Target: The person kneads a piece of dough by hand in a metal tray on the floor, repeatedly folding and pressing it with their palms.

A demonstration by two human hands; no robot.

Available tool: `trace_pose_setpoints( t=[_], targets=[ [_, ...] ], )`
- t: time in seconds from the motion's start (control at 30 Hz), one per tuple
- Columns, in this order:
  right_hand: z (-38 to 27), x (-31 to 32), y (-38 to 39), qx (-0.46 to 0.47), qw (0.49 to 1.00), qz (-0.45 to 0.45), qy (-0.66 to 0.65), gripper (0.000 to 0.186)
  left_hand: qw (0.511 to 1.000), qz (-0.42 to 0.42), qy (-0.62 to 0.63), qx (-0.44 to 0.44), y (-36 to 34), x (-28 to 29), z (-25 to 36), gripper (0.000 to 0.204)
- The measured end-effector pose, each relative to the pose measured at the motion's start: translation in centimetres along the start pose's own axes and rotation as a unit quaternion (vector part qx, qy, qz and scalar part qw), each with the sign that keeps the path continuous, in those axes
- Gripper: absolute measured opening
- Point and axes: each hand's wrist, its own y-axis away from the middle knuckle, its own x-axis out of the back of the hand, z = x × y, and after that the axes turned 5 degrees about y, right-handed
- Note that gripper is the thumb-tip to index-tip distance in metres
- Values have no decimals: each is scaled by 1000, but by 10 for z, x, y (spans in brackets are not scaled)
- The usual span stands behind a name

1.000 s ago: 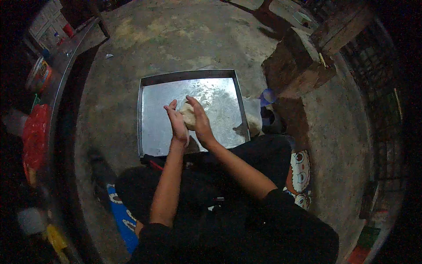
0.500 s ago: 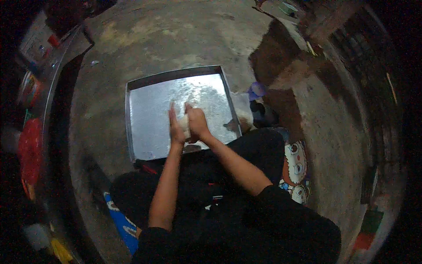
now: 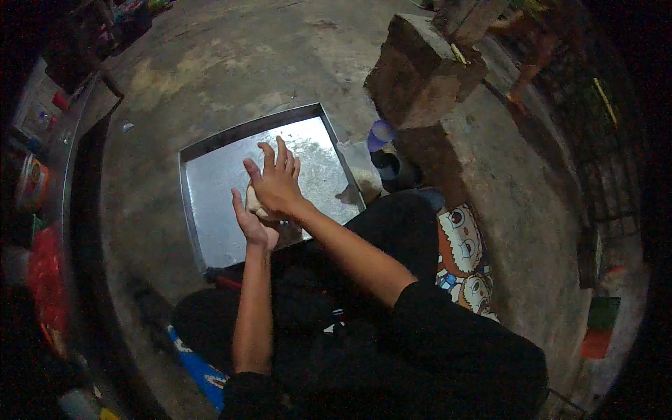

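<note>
A pale lump of dough (image 3: 255,203) is held between my palms over a square metal tray (image 3: 213,178) by my dark-clothed legs. My left hand (image 3: 252,227) cups it from below and the left side, fingers pointing up. My right hand (image 3: 278,180) lies over the dough with fingers spread and slightly bent, covering much of it. Just right of the tray are a translucent bag with pale contents (image 3: 362,178), a purple cup (image 3: 381,134) and a dark container (image 3: 392,171).
A concrete block (image 3: 413,66) stands beyond the cup on the concrete floor. Another person's bare foot (image 3: 518,98) appears behind it. A cartoon-printed cushion (image 3: 458,245) is at my right. Along the left run a metal-edged ledge (image 3: 80,140) and a red bag (image 3: 45,273).
My right hand has turned from beside the dough to over it, its fingers fanning out. The view has shifted, so the tray appears further left and tilted. A foot now shows at upper right.
</note>
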Motion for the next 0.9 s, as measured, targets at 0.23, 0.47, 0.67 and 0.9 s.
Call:
trace_pose_setpoints(
  t=[0.23,0.47,0.67,0.9],
  targets=[
    [-8,-8,20,74,986,-49,-143,55,990,95,-88,-56,-18,36,7,62],
    [10,11,27,149,936,-99,-301,46,988,146,-37,-30,-16,29,19,61],
    [47,-8,60,53,920,-174,-346,57,972,189,-104,-92,-19,38,10,70],
    [69,-31,58,-133,842,-212,-477,56,961,173,-181,-115,-24,37,-11,69]
  ],
)
